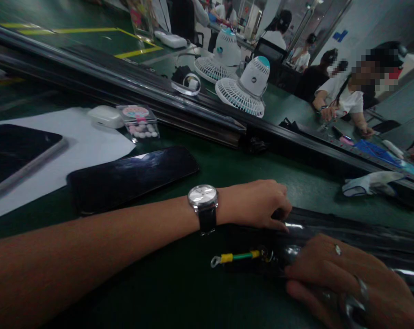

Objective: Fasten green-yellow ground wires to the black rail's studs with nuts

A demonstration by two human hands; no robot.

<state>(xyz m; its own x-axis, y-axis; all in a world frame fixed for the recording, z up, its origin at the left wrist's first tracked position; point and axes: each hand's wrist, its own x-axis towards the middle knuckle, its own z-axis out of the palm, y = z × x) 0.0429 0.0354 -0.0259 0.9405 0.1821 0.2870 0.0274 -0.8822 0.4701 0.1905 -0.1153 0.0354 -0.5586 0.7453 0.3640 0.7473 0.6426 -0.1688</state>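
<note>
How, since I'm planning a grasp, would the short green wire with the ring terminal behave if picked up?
The green wire probably bends only slightly, being short and straight. Its shiny ring terminal looks metallic, so likely stiff. Being slim, the wire alone should feel light.

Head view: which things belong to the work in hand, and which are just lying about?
Likely in use:
long black part, at the left hand and right hand
yellow-green lead with a ring terminal

Seemingly just lying about:
black phone
dark-screened device on white paper
white case
clear box of small balls
white glove-like item
</note>
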